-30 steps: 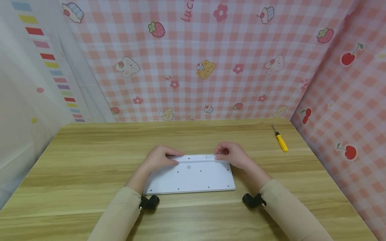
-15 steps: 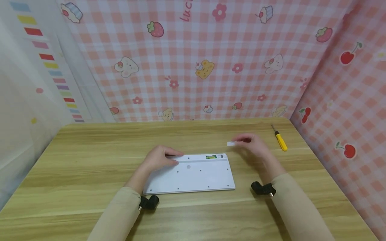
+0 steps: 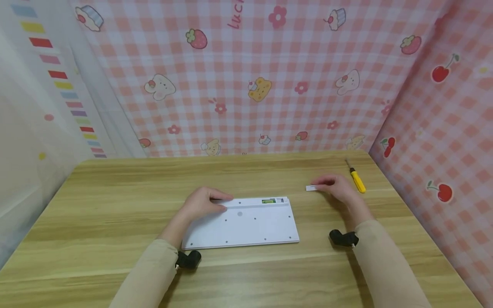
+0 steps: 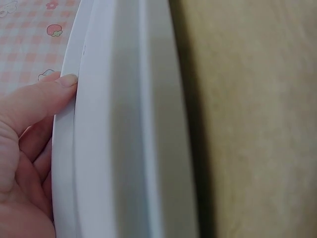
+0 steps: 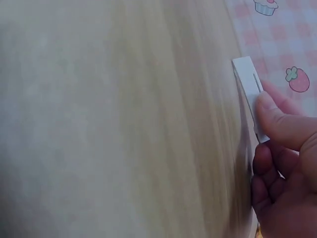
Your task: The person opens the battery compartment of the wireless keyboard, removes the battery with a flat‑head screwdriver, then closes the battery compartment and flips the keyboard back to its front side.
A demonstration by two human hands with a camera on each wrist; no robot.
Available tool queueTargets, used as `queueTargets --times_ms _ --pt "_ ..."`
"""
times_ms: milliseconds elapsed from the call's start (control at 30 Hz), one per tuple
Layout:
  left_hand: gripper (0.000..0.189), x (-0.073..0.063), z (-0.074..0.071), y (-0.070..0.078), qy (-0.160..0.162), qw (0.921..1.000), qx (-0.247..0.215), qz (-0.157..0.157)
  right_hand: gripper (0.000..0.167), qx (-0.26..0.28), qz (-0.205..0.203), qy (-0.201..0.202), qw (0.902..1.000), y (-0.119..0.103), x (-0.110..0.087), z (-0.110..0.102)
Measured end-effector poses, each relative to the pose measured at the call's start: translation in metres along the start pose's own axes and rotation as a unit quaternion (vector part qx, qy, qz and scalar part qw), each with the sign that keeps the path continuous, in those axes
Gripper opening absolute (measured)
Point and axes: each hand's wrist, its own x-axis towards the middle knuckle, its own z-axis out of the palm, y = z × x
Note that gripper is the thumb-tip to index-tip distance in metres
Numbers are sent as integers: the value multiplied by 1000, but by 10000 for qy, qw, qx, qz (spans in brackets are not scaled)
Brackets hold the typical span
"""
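A white keyboard [image 3: 246,229] lies underside up on the table, with small dark screw dots. Near its far right corner the battery compartment is uncovered and a green battery [image 3: 268,201] shows in it. My left hand [image 3: 202,202] grips the far edge; in the left wrist view its thumb [image 4: 49,96] lies on the raised ridge, fingers curled beneath. Right of the keyboard, my right hand [image 3: 338,188] pinches the small white battery cover [image 3: 310,188], close over the table. The right wrist view shows the thumb flat on the battery cover [image 5: 246,77].
A yellow-handled screwdriver [image 3: 357,181] lies at the back right of the wooden table [image 3: 115,205], just beyond the right hand. A pink checked cloth [image 3: 231,64] hangs behind the table, and another stands along the right side.
My right hand has lifted the battery cover off the keyboard and carried it right, lowering it toward the table. The green battery has come into view. My left hand has stayed put.
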Motion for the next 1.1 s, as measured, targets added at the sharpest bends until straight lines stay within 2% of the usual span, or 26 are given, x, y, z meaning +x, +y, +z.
queueTargets --times_ms 267,500,667,733,800,933,1000,1100 --pt "30 0 0 0 14 9999 32 -112 21 -103 188 168 9996 1 -2 1" --pt "30 0 1 0 6 9999 42 -115 19 -142 35 290 9995 1 -2 3" --pt "30 0 0 0 18 10000 25 -94 22 32 -15 393 9992 2 -5 2" --pt "30 -1 0 1 18 10000 26 -55 24 117 -29 705 9974 4 -7 0" --pt "29 -1 1 1 22 10000 7 -54 27 150 -79 1195 9927 6 -10 -3" --pt "29 -1 1 1 42 10000 34 -39 33 -84 -2 2370 9715 13 -14 -14" --pt "29 -2 1 1 43 10000 51 -38 36 -77 165 2698 9628 18 -16 -21" --pt "29 -2 1 1 39 10000 54 -36 42 -109 476 2877 9565 25 -19 -29"
